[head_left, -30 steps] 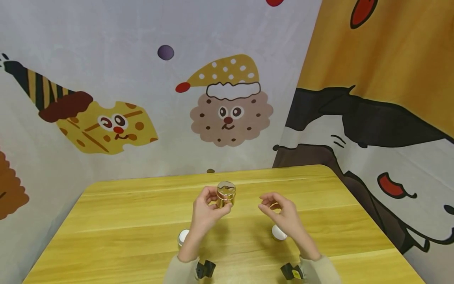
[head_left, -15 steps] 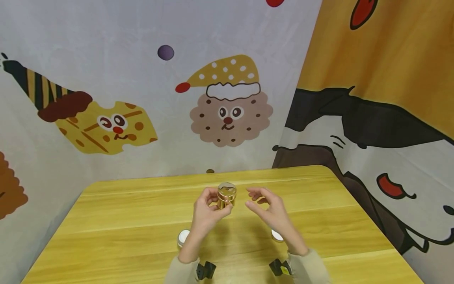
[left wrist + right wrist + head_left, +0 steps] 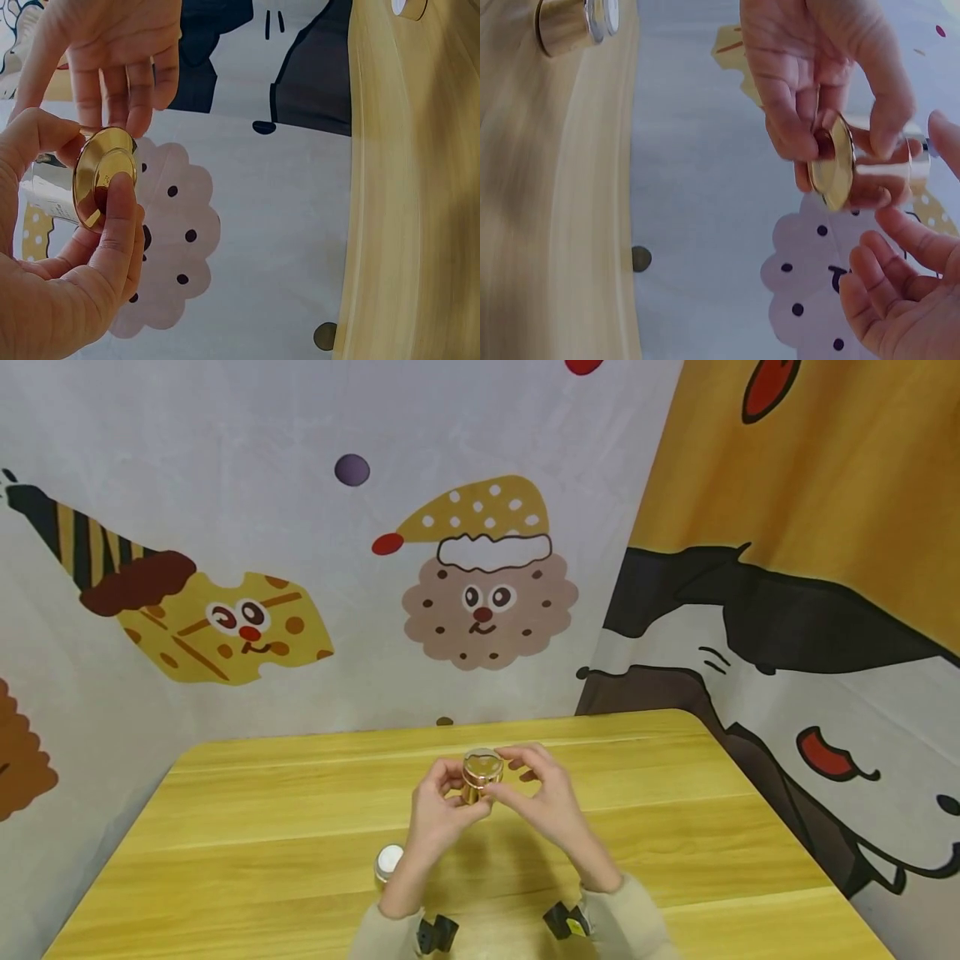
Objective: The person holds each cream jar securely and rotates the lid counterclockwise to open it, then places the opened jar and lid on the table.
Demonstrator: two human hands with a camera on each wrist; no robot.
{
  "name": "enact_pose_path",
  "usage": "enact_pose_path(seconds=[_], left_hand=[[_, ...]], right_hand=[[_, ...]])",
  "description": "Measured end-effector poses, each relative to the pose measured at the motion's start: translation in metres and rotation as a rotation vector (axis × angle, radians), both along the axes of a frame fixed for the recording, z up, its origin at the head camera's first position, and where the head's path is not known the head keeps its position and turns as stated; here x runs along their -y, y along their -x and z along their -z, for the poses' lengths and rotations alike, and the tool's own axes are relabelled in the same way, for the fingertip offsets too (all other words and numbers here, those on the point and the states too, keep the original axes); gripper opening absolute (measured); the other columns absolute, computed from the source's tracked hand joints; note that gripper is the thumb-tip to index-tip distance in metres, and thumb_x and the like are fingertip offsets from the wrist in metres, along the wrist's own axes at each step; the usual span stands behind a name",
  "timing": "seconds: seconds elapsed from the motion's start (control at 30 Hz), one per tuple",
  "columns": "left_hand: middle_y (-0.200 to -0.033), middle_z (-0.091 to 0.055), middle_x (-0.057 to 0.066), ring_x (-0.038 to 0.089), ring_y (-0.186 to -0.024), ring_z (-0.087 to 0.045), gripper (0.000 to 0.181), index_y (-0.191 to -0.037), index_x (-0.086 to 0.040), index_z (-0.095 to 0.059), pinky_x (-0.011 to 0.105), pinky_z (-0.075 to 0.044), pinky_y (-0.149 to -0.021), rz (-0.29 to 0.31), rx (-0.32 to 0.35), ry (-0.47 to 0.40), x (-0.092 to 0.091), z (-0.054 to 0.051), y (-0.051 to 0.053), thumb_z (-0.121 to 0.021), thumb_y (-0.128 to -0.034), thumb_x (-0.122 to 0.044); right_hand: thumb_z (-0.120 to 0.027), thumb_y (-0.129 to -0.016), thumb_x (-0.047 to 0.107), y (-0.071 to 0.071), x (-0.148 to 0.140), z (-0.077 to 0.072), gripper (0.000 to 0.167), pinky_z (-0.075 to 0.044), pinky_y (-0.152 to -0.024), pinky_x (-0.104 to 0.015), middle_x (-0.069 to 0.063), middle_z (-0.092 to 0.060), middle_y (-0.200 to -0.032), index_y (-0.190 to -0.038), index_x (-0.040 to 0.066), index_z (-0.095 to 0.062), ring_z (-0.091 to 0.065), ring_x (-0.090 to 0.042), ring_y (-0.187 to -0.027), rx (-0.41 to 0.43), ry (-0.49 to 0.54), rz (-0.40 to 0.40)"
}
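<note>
- Toward the near left of the table (image 3: 262, 860), partly behind my left forearm, stands a white-topped jar (image 3: 389, 858), held by neither hand.
- Next along, my left hand (image 3: 437, 812) grasps the gold jar (image 3: 482, 767) between thumb and fingers; the left wrist view shows one fingertip laid on its round base.
- That jar is up off the table between my hands, about upright, shiny top facing up.
- Just to its right is my right hand (image 3: 546, 802), fingers parted and softly bent about the jar's side, gripping nothing. Whether the thumb touches the jar I can't tell.
- On the right part of the table, cut off by the frame in the left wrist view, lies a small white-faced piece (image 3: 412, 8).
- How far along, as I judge it: the gold jar is lifted and steady in my left hand, and what looks like its cap is still on. A grip with my right hand is not yet made, so the cap work seems left to do.
- Against a second ago: my left hand and the gold jar have hardly shifted; my right hand has moved in from well apart to just beside the jar; the white-faced piece no longer shows in the head view, likely hidden by my right forearm.
</note>
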State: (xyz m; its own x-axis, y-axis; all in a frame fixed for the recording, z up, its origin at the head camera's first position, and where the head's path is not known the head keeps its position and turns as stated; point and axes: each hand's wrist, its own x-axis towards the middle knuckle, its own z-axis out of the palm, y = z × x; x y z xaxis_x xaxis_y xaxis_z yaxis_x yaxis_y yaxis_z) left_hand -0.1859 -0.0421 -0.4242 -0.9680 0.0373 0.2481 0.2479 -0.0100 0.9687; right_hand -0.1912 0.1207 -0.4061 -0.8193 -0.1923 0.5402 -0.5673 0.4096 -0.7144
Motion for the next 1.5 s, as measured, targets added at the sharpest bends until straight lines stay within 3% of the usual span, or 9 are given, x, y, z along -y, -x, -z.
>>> enact_pose_path(seconds=[0.37, 0.53, 0.73, 1.03, 1.3, 1.5], left_hand=[[-0.086, -0.058, 0.006, 0.014, -0.078, -0.053, 0.038, -0.098, 0.005, -0.055, 0.019, -0.047, -0.061, 0.006, 0.002, 0.015, -0.001, 0.001, -0.001, -0.073, -0.0641, 0.007], [-0.083, -0.057, 0.005, 0.013, -0.076, -0.052, 0.037, -0.096, 0.004, -0.056, 0.019, -0.046, -0.058, 0.007, -0.003, 0.01, -0.001, -0.001, -0.001, -0.073, -0.0633, 0.008], [-0.082, -0.058, 0.005, 0.014, -0.076, -0.053, 0.036, -0.095, 0.004, -0.056, 0.019, -0.047, -0.058, 0.003, -0.02, 0.013, -0.001, -0.002, -0.001, -0.073, -0.0633, 0.007], [-0.083, -0.059, 0.006, 0.014, -0.076, -0.054, 0.037, -0.095, 0.004, -0.057, 0.019, -0.048, -0.058, 0.002, -0.032, 0.022, -0.001, -0.003, -0.001, -0.074, -0.0629, 0.007], [-0.086, -0.061, 0.008, 0.015, -0.078, -0.056, 0.035, -0.097, 0.004, -0.058, 0.022, -0.05, -0.06, 0.036, -0.042, 0.02, 0.0, -0.002, -0.002, -0.073, -0.066, 0.006], [-0.086, -0.061, 0.008, 0.015, -0.078, -0.055, 0.036, -0.098, 0.005, -0.057, 0.021, -0.049, -0.061, 0.038, -0.033, 0.027, 0.001, -0.003, -0.002, -0.073, -0.0657, 0.006]], right_hand=[[-0.083, -0.07, 0.018, 0.001, 0.013, 0.0, 0.037, -0.046, -0.073, -0.036, -0.006, -0.063, -0.1, -0.102, 0.008, -0.067, -0.055, -0.018, -0.087, 0.008, 0.008, 0.077], [-0.083, -0.07, 0.018, 0.002, 0.013, -0.001, 0.034, -0.047, -0.073, -0.038, -0.003, -0.064, -0.096, -0.098, 0.007, -0.067, -0.056, -0.016, -0.088, -0.024, 0.002, 0.075], [-0.083, -0.069, 0.013, 0.004, 0.012, -0.004, 0.033, -0.047, -0.074, -0.041, -0.005, -0.064, -0.095, -0.097, 0.005, -0.067, -0.057, -0.025, -0.09, -0.058, -0.007, 0.046], [-0.079, -0.069, 0.001, -0.013, 0.018, -0.036, 0.03, -0.048, -0.072, -0.044, -0.018, -0.063, -0.093, -0.093, -0.007, -0.064, -0.057, -0.032, -0.087, -0.059, -0.028, -0.003], [-0.077, -0.074, 0.005, 0.006, 0.007, -0.009, 0.032, -0.049, -0.074, -0.043, -0.012, -0.064, -0.103, -0.103, -0.001, -0.065, -0.057, -0.028, -0.093, -0.025, -0.024, -0.061], [-0.073, -0.079, 0.014, 0.005, 0.005, -0.006, 0.046, -0.042, -0.079, -0.04, -0.009, -0.059, -0.115, -0.121, 0.006, -0.059, -0.05, -0.024, -0.102, 0.04, -0.033, -0.089]])
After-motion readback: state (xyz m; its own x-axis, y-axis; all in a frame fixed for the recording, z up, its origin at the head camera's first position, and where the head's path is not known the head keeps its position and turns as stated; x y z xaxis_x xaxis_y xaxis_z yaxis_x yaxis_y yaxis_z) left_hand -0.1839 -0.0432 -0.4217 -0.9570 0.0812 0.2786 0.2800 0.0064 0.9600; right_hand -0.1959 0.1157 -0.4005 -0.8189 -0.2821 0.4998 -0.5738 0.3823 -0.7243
